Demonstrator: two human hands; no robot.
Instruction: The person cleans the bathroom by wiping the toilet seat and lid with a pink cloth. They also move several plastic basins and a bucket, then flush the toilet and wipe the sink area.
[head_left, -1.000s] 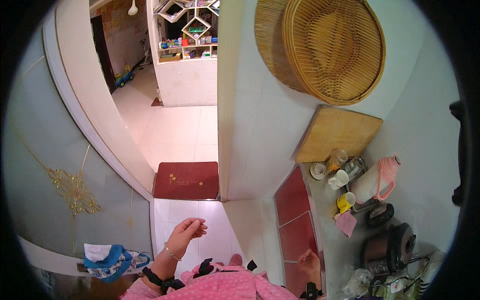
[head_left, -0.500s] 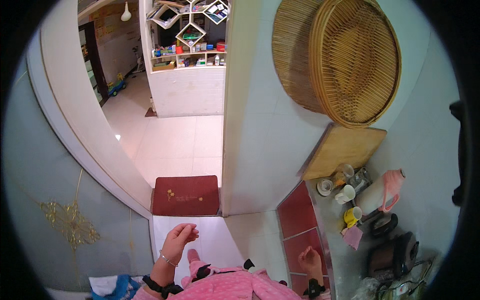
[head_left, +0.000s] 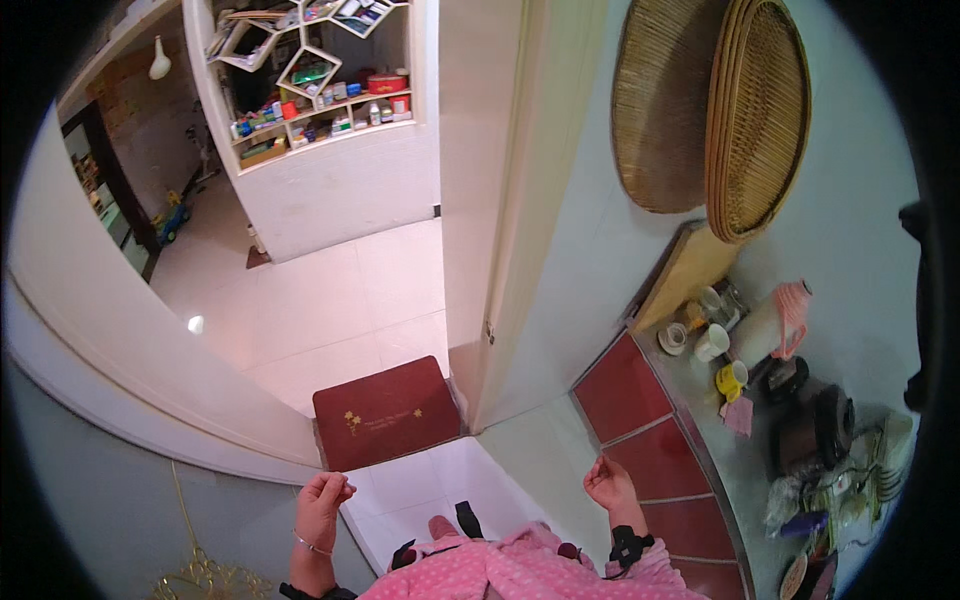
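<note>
Pink, white-dotted fleece sleeves (head_left: pixel 520 570) framed the lower edge of the view, and both bare hands were raised in front of the body with nothing in them. The left hand (head_left: pixel 322 500) hung over the white floor tiles (head_left: pixel 400 490), fingers curled loosely inward and a thin bracelet at the wrist; it gripped nothing. The right hand (head_left: pixel 607 483) was half open, fingers bent, also empty, hovering just beside the dark red cabinet fronts (head_left: pixel 650 440). Its wrist carried a black strap, probably part of the recording gear.

Nearest the left hand lay a dark red rectangular doormat with small gold marks (head_left: pixel 385 413), set across the doorway threshold, likely there to catch dirt between the two rooms. To the right, a narrow counter (head_left: pixel 745 470) held a white cup (head_left: pixel 712 342), a small yellow mug (head_left: pixel 732 378), a pale jug with a pink handle (head_left: pixel 775 322) and a dark round pot (head_left: pixel 815 430), all crowded against the wall, seemingly to keep them within reach. A wooden cutting board (head_left: pixel 690 270) leaned upright on the wall, and two round woven bamboo trays (head_left: pixel 715 110) hung above it, out of the way.

Beyond the doorway, a white honeycomb-shaped shelf unit (head_left: pixel 320 70) held small colourful jars and boxes in red, green and blue; their labels were too small to make out.
</note>
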